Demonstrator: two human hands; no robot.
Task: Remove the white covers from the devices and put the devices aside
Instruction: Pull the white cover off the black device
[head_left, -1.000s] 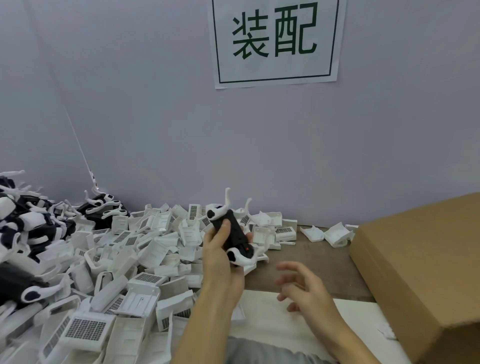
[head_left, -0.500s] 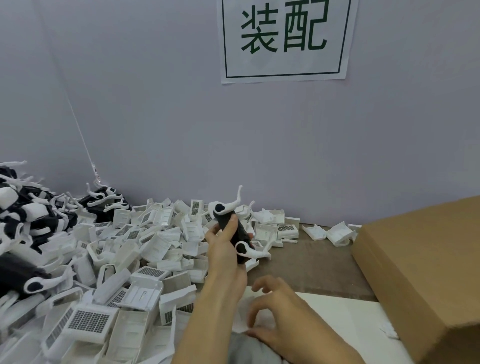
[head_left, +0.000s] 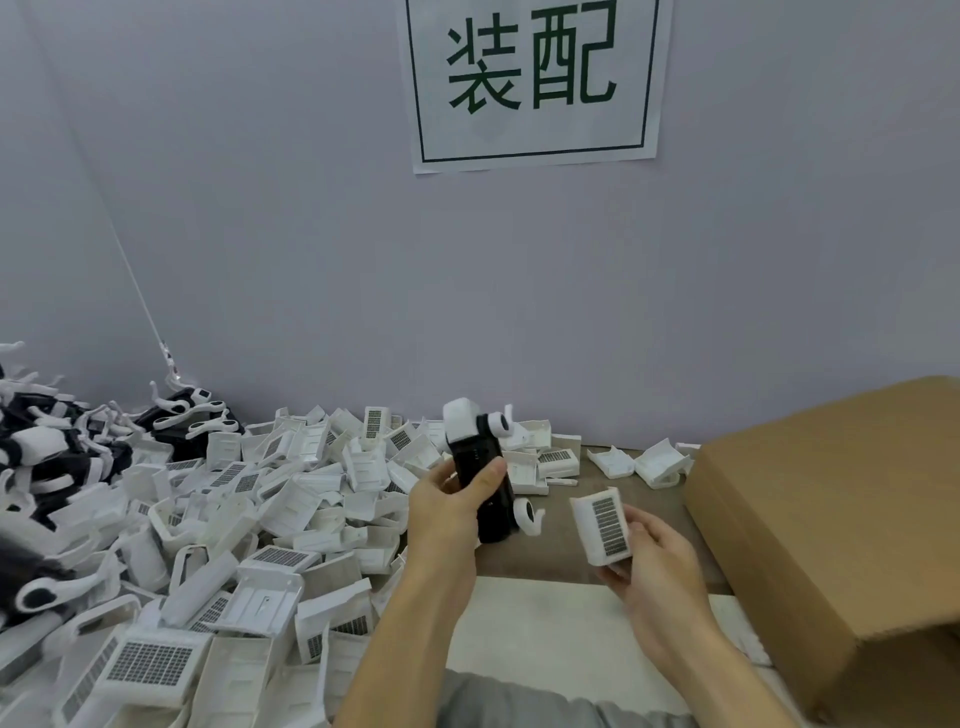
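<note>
Up in the head view, the left hand (head_left: 451, 512) grips a black device (head_left: 480, 480) nearly upright above the table (head_left: 566, 551), thumb across its front and fingers curled round its back. A white cap sits on the device's top end, a white ringed clip juts from its upper right side, and a second white clip hooks out near its lower end. The right hand (head_left: 655, 558) holds a white cover (head_left: 602, 525) just right of the device and apart from it; the cover is a small box-like shell with a dark grid panel facing the camera, pinched along its right and lower edges.

A heap of loose white covers (head_left: 249, 519) spreads over the left of the table, a few more lying by the wall near the cardboard box (head_left: 831, 519) at right. Black-and-white devices (head_left: 57, 457) are piled at far left, cut by the frame edge. A sign with green characters (head_left: 532, 78) hangs on the wall, its top cropped. The box's near end runs out of frame, and the left fingers are mostly hidden behind the device.
</note>
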